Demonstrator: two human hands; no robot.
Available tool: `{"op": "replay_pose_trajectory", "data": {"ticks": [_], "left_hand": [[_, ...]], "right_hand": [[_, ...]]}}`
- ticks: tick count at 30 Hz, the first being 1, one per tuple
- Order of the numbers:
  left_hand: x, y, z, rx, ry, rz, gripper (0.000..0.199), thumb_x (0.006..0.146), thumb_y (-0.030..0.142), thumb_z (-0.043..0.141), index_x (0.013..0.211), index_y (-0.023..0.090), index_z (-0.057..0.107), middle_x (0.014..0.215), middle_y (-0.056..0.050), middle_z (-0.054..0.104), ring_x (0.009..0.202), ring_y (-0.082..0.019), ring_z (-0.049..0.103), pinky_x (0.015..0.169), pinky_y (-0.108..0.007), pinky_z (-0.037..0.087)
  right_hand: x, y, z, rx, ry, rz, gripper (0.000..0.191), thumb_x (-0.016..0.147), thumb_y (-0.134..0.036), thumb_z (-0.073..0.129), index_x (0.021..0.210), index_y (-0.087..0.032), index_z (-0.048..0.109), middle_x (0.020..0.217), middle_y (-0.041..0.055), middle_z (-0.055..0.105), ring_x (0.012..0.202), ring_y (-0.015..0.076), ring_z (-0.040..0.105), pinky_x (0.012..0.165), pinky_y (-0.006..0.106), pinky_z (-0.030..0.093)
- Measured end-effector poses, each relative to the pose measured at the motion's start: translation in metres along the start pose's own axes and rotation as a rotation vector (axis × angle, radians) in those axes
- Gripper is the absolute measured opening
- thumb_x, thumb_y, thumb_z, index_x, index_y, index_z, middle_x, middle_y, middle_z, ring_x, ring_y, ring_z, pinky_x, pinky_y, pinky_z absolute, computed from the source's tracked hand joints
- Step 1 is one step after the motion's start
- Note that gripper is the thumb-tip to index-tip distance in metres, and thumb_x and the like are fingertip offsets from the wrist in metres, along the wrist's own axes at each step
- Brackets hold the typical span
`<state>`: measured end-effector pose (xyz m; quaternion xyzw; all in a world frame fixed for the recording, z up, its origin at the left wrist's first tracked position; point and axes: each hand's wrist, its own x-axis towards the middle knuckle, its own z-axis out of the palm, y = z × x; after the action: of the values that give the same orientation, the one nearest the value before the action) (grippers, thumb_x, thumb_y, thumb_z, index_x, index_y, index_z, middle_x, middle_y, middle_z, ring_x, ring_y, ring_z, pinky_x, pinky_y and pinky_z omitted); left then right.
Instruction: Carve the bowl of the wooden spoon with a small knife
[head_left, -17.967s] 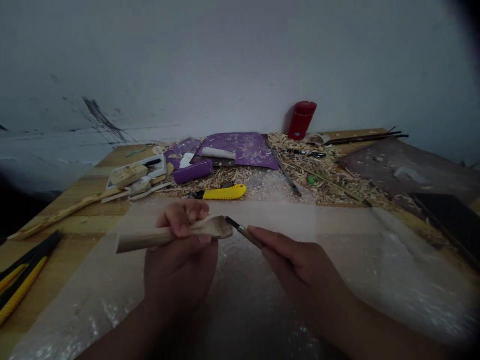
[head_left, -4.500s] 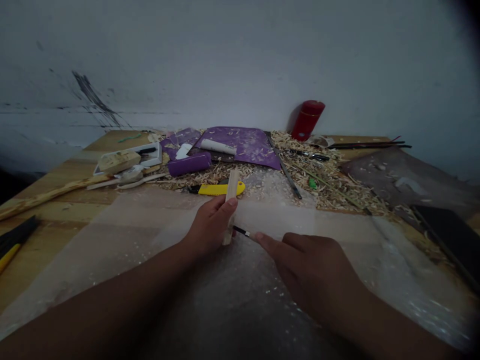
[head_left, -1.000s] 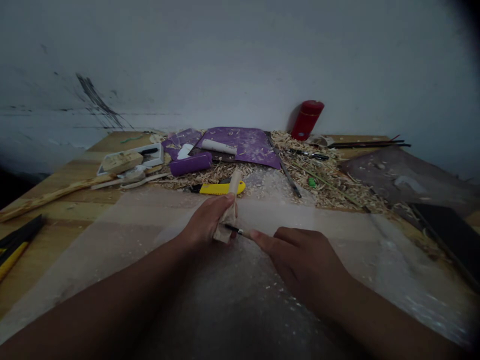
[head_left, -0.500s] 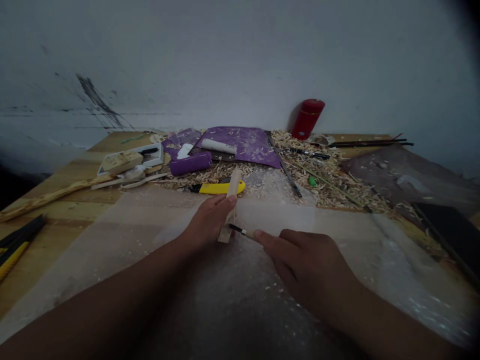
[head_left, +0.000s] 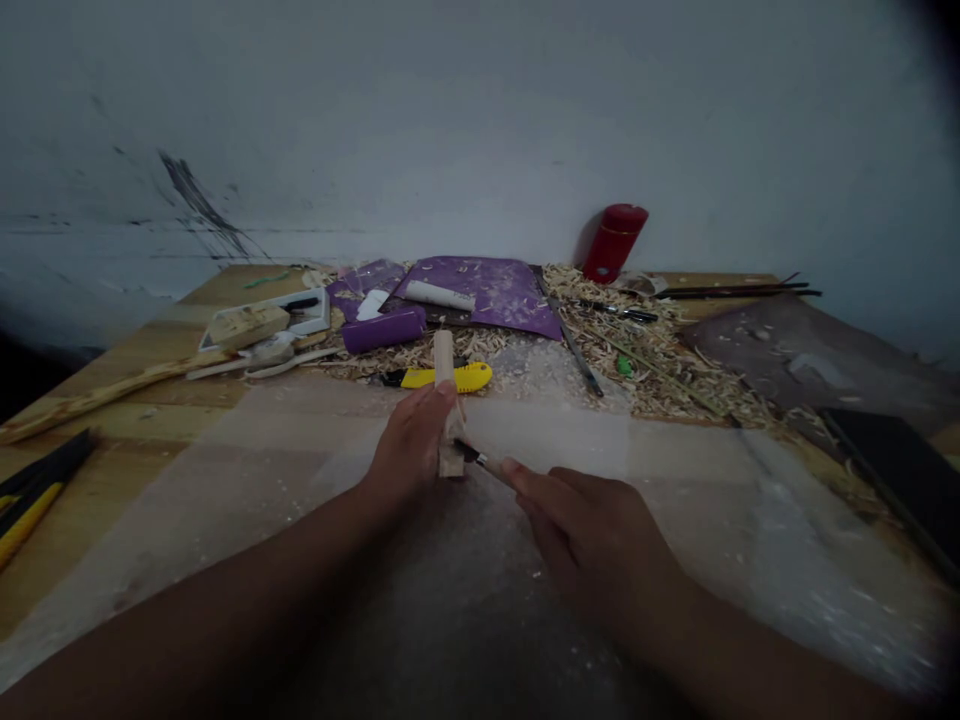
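Note:
My left hand (head_left: 409, 442) grips a pale carved wooden spoon blank (head_left: 444, 362) upright, its handle end rising above my fingers and its lower end showing below them. My right hand (head_left: 589, 530) is closed around a slim carving tool (head_left: 484, 463). The tool's dark metal tip meets the wood just beside my left fingers. Part of the blank is hidden by my left hand. Both hands are over a sheet of clear plastic wrap (head_left: 525, 560) dusted with wood chips.
A yellow utility knife (head_left: 446, 377) lies just beyond the hands. Farther back are wood shavings (head_left: 630, 360), a purple mat (head_left: 480, 305), a purple roller (head_left: 383, 330), a metal file (head_left: 571, 348) and a red cylinder (head_left: 615, 243). A white tray (head_left: 266, 318) stands at left, against a white wall.
The wooden blank has shifted left and stands more upright in my left hand. My right hand has moved up and left, bringing the tool's tip against the wood.

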<state>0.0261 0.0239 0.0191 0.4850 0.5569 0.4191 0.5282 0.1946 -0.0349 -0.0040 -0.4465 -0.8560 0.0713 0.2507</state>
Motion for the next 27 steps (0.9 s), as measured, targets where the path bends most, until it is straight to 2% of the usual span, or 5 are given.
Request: {"op": "replay_pose_trajectory", "data": {"ticks": [4,10,15,19,27], "left_hand": [[0.006,-0.007,-0.005,-0.042,-0.065,-0.047,0.034,0.077,0.046,0.042,0.057,0.018,0.047,0.042,0.003,0.049,0.032,-0.010,0.044,0.033,-0.021,0.034],[0.011,-0.011,-0.007,-0.072,-0.232,-0.128,0.037,0.076,0.049,0.041,0.055,0.019,0.048,0.037,0.002,0.049,0.027,-0.010,0.041,0.029,-0.021,0.030],[0.009,-0.006,-0.005,-0.101,-0.303,-0.233,0.040,0.075,0.051,0.043,0.052,0.019,0.047,0.035,0.002,0.047,0.025,-0.009,0.036,0.027,-0.020,0.026],[0.008,-0.007,-0.006,-0.143,-0.430,-0.232,0.041,0.077,0.051,0.040,0.054,0.018,0.048,0.036,0.002,0.047,0.027,-0.009,0.036,0.029,-0.020,0.024],[0.007,-0.004,-0.006,-0.107,-0.418,-0.220,0.041,0.077,0.049,0.041,0.051,0.018,0.046,0.036,0.003,0.044,0.028,-0.008,0.034,0.030,-0.020,0.023]], "right_hand": [[0.001,0.002,-0.002,-0.140,0.018,-0.078,0.036,0.082,-0.011,0.038,0.115,-0.015,0.052,0.060,0.0001,0.053,0.050,0.0137,0.047,0.047,0.025,0.031],[0.001,0.007,-0.006,-0.279,-0.005,-0.143,0.037,0.080,-0.012,0.039,0.114,-0.018,0.052,0.060,-0.0009,0.053,0.048,0.0138,0.045,0.047,0.027,0.027],[0.004,0.012,-0.010,-0.285,-0.026,-0.151,0.034,0.083,-0.016,0.040,0.113,-0.025,0.054,0.059,-0.0029,0.049,0.048,0.0126,0.041,0.049,0.027,0.024],[0.005,0.013,-0.017,-0.239,-0.038,-0.127,0.033,0.085,-0.019,0.040,0.113,-0.028,0.055,0.058,-0.0034,0.048,0.049,0.0119,0.039,0.049,0.027,0.023],[0.005,0.016,-0.027,-0.222,-0.048,-0.138,0.034,0.084,-0.016,0.039,0.110,-0.026,0.057,0.059,-0.0016,0.051,0.050,0.0133,0.044,0.049,0.027,0.026]]}}
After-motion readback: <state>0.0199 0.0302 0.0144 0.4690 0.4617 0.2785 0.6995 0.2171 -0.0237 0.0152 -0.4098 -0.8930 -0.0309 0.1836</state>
